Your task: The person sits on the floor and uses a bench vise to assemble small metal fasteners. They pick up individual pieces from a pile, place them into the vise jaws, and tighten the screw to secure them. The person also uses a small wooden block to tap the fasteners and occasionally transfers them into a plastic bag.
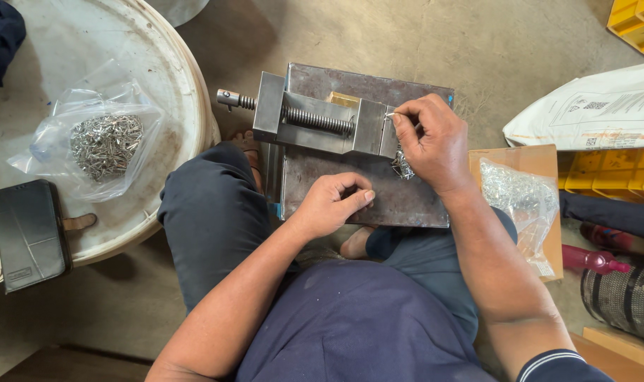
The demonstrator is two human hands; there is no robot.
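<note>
I am pinching a thin wire piece in my right hand at the vise, left hand loosely curled and empty; a slack pinch is risking a drop.

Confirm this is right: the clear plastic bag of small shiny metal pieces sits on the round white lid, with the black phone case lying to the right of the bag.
Not quite. The head view shows the clear plastic bag of small shiny metal pieces on the round white lid, but the black phone case lies lower left of the bag, not to its right.
</note>
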